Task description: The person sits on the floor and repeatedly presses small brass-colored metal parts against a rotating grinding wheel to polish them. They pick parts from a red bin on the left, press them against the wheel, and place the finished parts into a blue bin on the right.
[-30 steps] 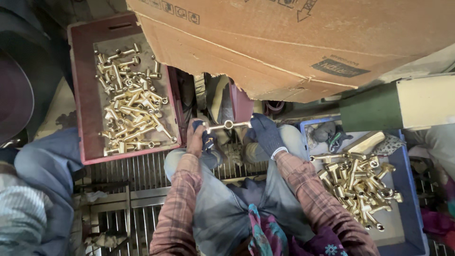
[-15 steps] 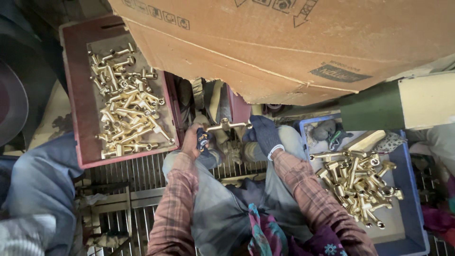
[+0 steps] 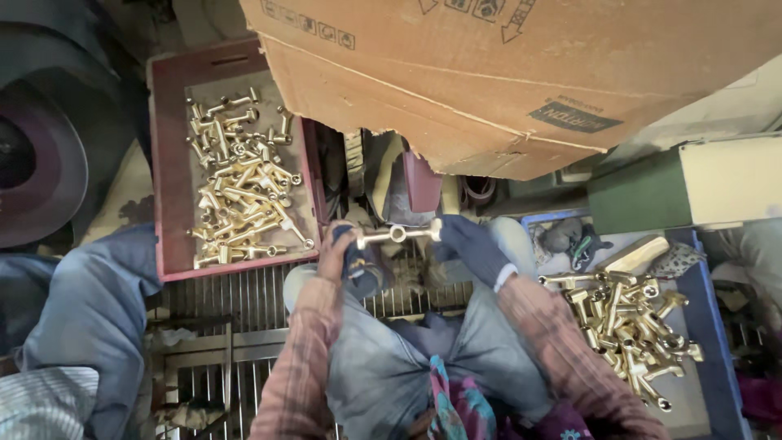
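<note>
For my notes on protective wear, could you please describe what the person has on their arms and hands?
Both arms wear long plaid sleeves in faded red-brown checks. The right hand is covered by a dark navy fabric glove with a pale cuff edge. The left hand has dark blue cloth wrapped around the palm, the wrist bare.

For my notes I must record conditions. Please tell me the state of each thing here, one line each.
Brass fitting: held level, one end in each hand.
Left hand: closed on fitting's left end.
Right hand: gloved, closed on fitting's right end.
Red tray: holds a pile of brass parts.
Blue tray: holds a pile of brass parts.
Cardboard box: torn at lower edge.
</note>
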